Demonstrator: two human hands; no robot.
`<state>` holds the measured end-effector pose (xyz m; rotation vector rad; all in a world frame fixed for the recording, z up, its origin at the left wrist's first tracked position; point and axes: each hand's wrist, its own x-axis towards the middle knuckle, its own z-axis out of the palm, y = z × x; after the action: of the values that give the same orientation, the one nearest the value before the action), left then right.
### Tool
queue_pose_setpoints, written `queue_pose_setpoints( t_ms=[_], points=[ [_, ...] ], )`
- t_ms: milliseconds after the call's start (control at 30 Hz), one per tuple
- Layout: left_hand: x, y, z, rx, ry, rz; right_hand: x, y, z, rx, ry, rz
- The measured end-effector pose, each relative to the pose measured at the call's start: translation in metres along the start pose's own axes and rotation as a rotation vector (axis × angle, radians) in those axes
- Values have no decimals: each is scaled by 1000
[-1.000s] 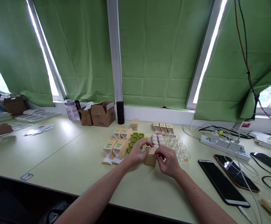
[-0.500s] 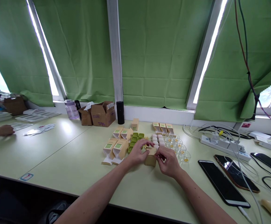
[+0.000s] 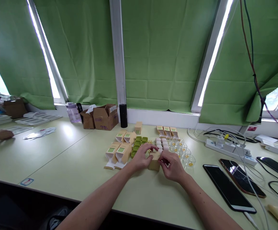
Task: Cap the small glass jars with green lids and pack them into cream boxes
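A small tan cardboard box (image 3: 154, 165) stands on the table between my two hands. My left hand (image 3: 142, 155) is curved round its left side and far top edge, thumb against the box. At the box's right top edge, my right hand (image 3: 171, 164) pinches with thumb and forefinger. Just behind are green cups (image 3: 136, 147) in rows, whitish-pink blocks (image 3: 161, 143), partly hidden by my hands, and clear cups (image 3: 188, 156) with yellow bits at the bottom. To the left lie open tan boxes (image 3: 123, 151) with green labels.
Three more open boxes (image 3: 167, 131) and one closed box (image 3: 139, 127) stand farther back. Brown cartons (image 3: 106, 117), a black cylinder (image 3: 123, 115) and a purple bottle (image 3: 73, 112) line the wall. Phones (image 3: 228, 188), a power strip (image 3: 229, 151) and cables lie right. Another person's hand (image 3: 3, 134) is far left.
My hands and the box hold almost the same position. The other person's hand at the far left has shifted slightly.
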<state>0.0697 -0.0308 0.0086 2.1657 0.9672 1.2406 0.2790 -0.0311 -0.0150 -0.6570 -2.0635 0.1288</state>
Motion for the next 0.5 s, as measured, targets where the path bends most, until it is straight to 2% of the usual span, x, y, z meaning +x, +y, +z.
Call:
queue_pose_setpoints(
  t_ms=[267,500],
  points=[
    [1,-1,-1,40,42,-20,2,4,-12,-79,-103,64],
    [3,-5,1,55,116,-27,2,14,-11,-260,-6,149]
  ],
)
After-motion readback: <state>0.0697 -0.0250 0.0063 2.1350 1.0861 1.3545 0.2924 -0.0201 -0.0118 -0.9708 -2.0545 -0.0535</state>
